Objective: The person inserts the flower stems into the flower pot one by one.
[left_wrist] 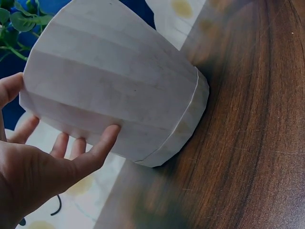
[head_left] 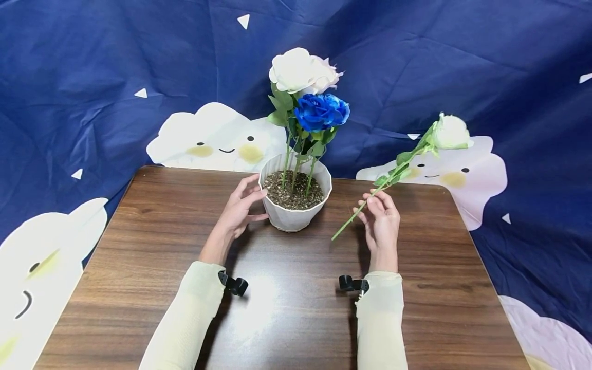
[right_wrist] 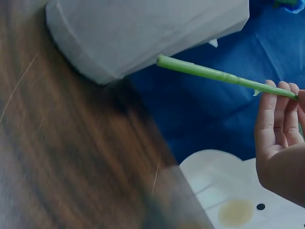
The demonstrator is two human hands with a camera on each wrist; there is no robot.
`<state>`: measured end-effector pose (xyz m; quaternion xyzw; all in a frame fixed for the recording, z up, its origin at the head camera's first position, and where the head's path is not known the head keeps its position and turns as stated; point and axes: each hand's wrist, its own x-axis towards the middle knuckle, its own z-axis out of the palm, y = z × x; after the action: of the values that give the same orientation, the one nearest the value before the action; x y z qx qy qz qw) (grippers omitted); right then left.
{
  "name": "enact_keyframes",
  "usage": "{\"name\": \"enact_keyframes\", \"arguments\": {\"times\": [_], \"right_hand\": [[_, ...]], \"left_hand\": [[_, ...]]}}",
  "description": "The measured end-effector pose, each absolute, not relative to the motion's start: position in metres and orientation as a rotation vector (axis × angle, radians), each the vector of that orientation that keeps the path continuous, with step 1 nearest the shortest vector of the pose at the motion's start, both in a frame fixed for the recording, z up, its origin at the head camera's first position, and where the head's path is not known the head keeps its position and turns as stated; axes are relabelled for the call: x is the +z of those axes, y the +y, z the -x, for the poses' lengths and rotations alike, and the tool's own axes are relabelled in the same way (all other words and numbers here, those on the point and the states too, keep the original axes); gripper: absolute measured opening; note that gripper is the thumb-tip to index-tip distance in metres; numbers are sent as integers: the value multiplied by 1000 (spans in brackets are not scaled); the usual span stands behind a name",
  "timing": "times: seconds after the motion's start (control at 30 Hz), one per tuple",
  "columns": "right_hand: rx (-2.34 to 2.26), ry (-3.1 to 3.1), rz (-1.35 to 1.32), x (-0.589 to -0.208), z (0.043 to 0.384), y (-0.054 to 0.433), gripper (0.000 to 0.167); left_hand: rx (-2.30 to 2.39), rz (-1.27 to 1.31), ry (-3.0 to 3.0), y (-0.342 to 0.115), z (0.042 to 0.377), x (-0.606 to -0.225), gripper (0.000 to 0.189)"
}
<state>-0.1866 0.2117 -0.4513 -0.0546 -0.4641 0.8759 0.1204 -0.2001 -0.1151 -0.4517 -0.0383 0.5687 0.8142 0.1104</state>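
A white faceted flower pot [head_left: 296,220] holds dark soil and stands upright on the table. Two white roses [head_left: 292,71] and a blue rose [head_left: 321,112] rise from its soil on thin stems. My left hand [head_left: 240,206] rests against the pot's left side, thumb at the rim and fingers spread over the wall [left_wrist: 109,81]. To the right of the pot, my right hand [head_left: 381,218] pinches a single white rose [head_left: 450,132] by its green stem [right_wrist: 205,72]. That rose slants, bloom up to the right, its cut end pointing down toward the pot.
The brown wooden table [head_left: 277,318] ends just behind the pot. Beyond hangs a blue cloth [head_left: 185,56] printed with smiling clouds. Each sleeve cuff carries a small black camera; the left camera [head_left: 235,284] and right camera [head_left: 352,284] sit on the inner sides.
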Motion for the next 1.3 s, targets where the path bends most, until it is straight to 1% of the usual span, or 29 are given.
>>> {"name": "enact_keyframes", "arguments": {"times": [0.13,0.37,0.57,0.87,1.07,1.3], "right_hand": [[2561,-1294,129,-441,189,207,16],[2548,-1218,51,-418,194,198,9],[2567,-1151,-33,-400,200,188,13],[2549,-1127,-161,-377,206,167,10],[2509,-1180,-214,-371,211,153,11],[2504,-1194,-169,-376,216,143,10]], "left_hand": [[2395,113,1670,-115,200,-452,59],[2393,99,1676,-116,200,-452,59],[2394,90,1680,-115,200,-451,59],[2395,97,1674,-115,201,-451,60],[2381,98,1686,-115,201,-452,60],[2380,100,1679,-115,202,-452,61]]}}
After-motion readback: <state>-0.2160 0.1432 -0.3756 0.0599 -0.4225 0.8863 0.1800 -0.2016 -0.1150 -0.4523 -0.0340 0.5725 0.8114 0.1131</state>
